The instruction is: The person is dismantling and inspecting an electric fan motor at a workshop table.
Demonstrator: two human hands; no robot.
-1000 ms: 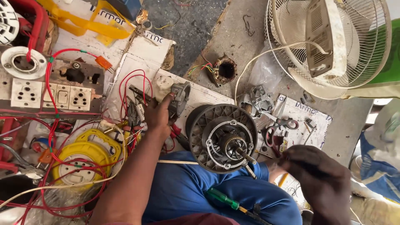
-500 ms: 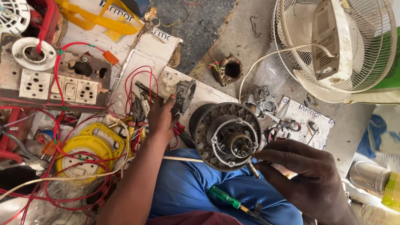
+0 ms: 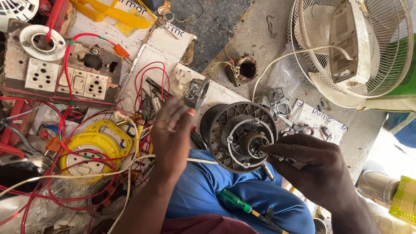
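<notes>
Your left hand [image 3: 171,130] has lifted off the tools, open and empty, while your right hand [image 3: 314,167] now pinches a thin tool at the motor [image 3: 242,136] hub.

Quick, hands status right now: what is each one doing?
Left hand: open, fingers spread, holding nothing.
Right hand: closed on a thin metal tool, its tip at the fan motor.
</notes>
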